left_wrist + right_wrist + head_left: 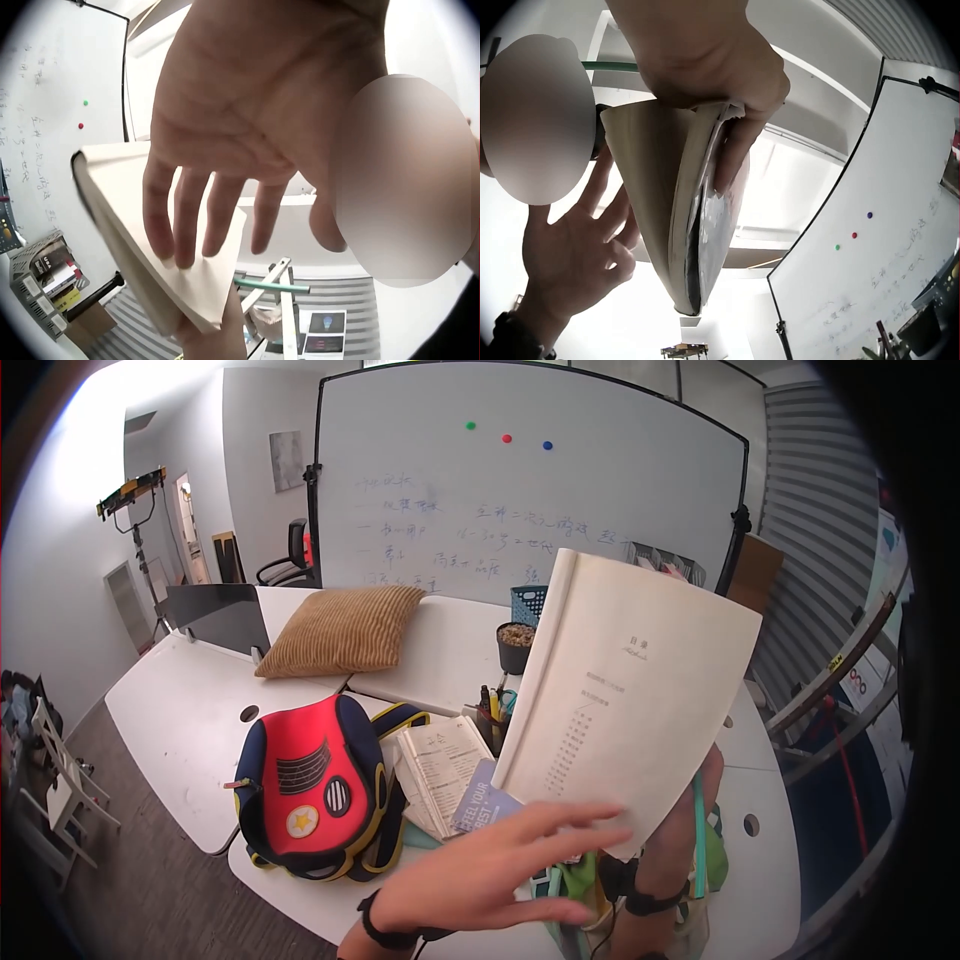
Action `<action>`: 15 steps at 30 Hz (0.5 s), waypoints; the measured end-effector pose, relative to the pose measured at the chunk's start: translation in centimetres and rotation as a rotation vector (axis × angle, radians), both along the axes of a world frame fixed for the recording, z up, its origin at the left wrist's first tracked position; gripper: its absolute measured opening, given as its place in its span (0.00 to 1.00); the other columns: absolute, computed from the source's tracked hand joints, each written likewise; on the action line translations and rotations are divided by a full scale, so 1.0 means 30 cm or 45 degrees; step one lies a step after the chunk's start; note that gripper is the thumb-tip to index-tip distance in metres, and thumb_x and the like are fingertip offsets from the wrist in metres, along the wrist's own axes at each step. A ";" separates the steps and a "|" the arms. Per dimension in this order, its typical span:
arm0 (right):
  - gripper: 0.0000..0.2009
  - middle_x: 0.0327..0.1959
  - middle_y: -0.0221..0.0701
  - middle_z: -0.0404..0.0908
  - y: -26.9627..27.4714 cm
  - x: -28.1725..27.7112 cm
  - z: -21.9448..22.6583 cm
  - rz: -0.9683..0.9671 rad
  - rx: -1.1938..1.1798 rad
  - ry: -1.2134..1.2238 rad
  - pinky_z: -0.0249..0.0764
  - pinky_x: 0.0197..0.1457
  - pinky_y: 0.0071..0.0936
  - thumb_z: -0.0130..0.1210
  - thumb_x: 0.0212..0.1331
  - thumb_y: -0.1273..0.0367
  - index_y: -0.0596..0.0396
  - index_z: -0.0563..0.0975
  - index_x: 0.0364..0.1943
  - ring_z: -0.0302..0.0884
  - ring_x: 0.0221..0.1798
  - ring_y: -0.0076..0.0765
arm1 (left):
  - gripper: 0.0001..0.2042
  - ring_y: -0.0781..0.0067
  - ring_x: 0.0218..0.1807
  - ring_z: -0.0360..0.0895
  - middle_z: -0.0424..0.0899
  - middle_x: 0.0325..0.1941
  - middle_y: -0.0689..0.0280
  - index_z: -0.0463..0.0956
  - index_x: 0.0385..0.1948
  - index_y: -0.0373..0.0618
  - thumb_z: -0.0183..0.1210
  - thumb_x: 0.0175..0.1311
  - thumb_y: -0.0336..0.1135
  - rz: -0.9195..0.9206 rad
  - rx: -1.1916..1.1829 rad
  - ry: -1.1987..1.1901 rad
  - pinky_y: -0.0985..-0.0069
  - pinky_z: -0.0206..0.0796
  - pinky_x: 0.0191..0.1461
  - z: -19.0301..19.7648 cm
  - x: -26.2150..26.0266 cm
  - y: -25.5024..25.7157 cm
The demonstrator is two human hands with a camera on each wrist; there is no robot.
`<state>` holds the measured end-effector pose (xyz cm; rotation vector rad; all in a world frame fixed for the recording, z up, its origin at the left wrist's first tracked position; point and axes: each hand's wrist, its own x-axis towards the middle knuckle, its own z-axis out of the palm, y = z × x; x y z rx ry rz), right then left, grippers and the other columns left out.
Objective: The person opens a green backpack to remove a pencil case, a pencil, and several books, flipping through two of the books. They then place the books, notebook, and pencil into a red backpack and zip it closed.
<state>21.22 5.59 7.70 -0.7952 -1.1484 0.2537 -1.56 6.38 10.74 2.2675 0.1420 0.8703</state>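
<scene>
An open book point(630, 690) is held up over the table, its printed contents page facing me. My right hand point(720, 75) grips it by one edge, fingers against the glossy cover point(718, 217); most of that hand is hidden behind the book in the head view. My left hand point(490, 865) is spread before the lower part of the page, fingers nearly straight. In the left wrist view its fingertips point(184, 259) overlap the page. Beneath lie a second open book point(440, 765) and a blue-violet card point(485, 797) with white lettering.
A red and navy backpack point(310, 790) stands left on the white table point(180, 720). Behind are a brown corduroy cushion point(345, 630), a pot of pebbles point(515, 647), a blue basket point(528, 604) and pens point(492, 705). A green bag point(580, 885) is partly hidden below my hands.
</scene>
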 end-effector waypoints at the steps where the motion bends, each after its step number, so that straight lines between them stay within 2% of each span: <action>1: 0.26 0.45 0.37 0.83 0.000 -0.007 0.004 0.000 0.013 0.020 0.80 0.45 0.26 0.54 0.68 0.53 0.68 0.74 0.52 0.83 0.43 0.28 | 0.36 0.56 0.63 0.72 0.68 0.69 0.54 0.68 0.67 0.47 0.73 0.55 0.40 0.087 0.016 0.001 0.65 0.67 0.66 -0.001 0.015 -0.006; 2: 0.26 0.45 0.37 0.83 0.001 -0.014 0.007 0.000 0.026 0.040 0.80 0.45 0.26 0.54 0.68 0.53 0.68 0.74 0.52 0.83 0.43 0.28 | 0.41 0.52 0.67 0.67 0.65 0.70 0.55 0.66 0.69 0.52 0.76 0.50 0.38 0.221 -0.038 -0.018 0.62 0.67 0.67 -0.005 0.026 -0.009; 5: 0.20 0.42 0.34 0.84 -0.010 -0.017 0.034 0.113 0.012 0.186 0.78 0.46 0.22 0.55 0.69 0.60 0.67 0.75 0.51 0.83 0.43 0.25 | 0.44 0.48 0.69 0.62 0.61 0.72 0.55 0.66 0.69 0.54 0.78 0.44 0.36 0.757 0.419 0.070 0.60 0.67 0.67 0.002 0.040 -0.014; 7: 0.19 0.43 0.34 0.84 -0.019 -0.006 0.042 0.251 -0.056 0.297 0.79 0.45 0.22 0.55 0.69 0.62 0.67 0.75 0.53 0.83 0.42 0.25 | 0.46 0.47 0.70 0.60 0.59 0.73 0.55 0.67 0.69 0.56 0.78 0.40 0.31 0.786 0.343 -0.049 0.60 0.67 0.65 -0.025 0.037 0.018; 9: 0.17 0.44 0.33 0.84 -0.031 -0.023 0.071 0.257 -0.107 0.358 0.78 0.44 0.19 0.54 0.70 0.66 0.66 0.75 0.55 0.82 0.43 0.24 | 0.46 0.47 0.70 0.60 0.59 0.74 0.55 0.68 0.68 0.57 0.78 0.39 0.28 0.821 0.323 -0.128 0.61 0.67 0.66 -0.017 0.020 0.038; 10: 0.17 0.44 0.33 0.83 -0.037 -0.033 0.077 0.238 -0.107 0.387 0.77 0.45 0.19 0.55 0.69 0.66 0.66 0.75 0.55 0.82 0.43 0.24 | 0.41 0.49 0.65 0.68 0.64 0.73 0.55 0.73 0.63 0.55 0.76 0.37 0.24 0.834 0.367 -0.097 0.63 0.70 0.62 -0.001 0.008 0.037; 13: 0.18 0.45 0.33 0.83 -0.043 -0.027 0.069 0.233 -0.071 0.386 0.77 0.45 0.19 0.56 0.69 0.66 0.67 0.75 0.55 0.81 0.43 0.23 | 0.31 0.55 0.53 0.80 0.78 0.62 0.56 0.78 0.57 0.46 0.72 0.44 0.22 0.721 0.335 -0.167 0.66 0.74 0.55 0.009 -0.016 0.040; 15: 0.19 0.45 0.34 0.83 -0.043 -0.024 0.075 0.282 -0.084 0.423 0.77 0.45 0.20 0.57 0.69 0.66 0.68 0.74 0.55 0.81 0.43 0.24 | 0.27 0.56 0.54 0.82 0.81 0.60 0.55 0.78 0.57 0.47 0.71 0.50 0.25 0.677 0.278 -0.250 0.69 0.75 0.55 0.007 -0.042 0.034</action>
